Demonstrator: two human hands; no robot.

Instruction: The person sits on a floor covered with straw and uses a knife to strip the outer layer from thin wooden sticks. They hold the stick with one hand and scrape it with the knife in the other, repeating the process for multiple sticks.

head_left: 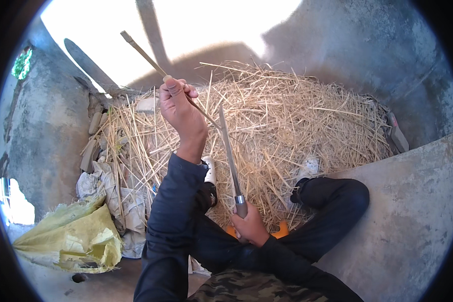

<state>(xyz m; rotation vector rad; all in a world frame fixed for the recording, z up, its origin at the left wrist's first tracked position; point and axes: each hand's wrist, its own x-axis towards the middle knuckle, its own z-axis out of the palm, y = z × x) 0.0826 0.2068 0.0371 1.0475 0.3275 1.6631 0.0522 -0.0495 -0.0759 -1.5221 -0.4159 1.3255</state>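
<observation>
My left hand (182, 108) is raised ahead of me, its fingers closed round a thin greenish-brown strip (145, 54) that looks like split bamboo or cane. The strip slants from upper left down to the right, and its lower end comes close to the blade of a long knife (228, 151); whether they touch I cannot tell. Low between my legs, my right hand (251, 225) grips the knife by its grey-brown handle with a metal collar. The blade points away from me, narrow and upright in the picture. Part of the right hand's grip is hidden behind its knuckles.
A heap of straw or thin shavings (297, 116) covers the floor ahead and round my white shoes (209, 170). A torn yellow woven sack (80, 239) and crumpled pale sheeting (131, 201) lie at the left. Something orange (281, 230) shows beneath me. Concrete walls (367, 45) stand around.
</observation>
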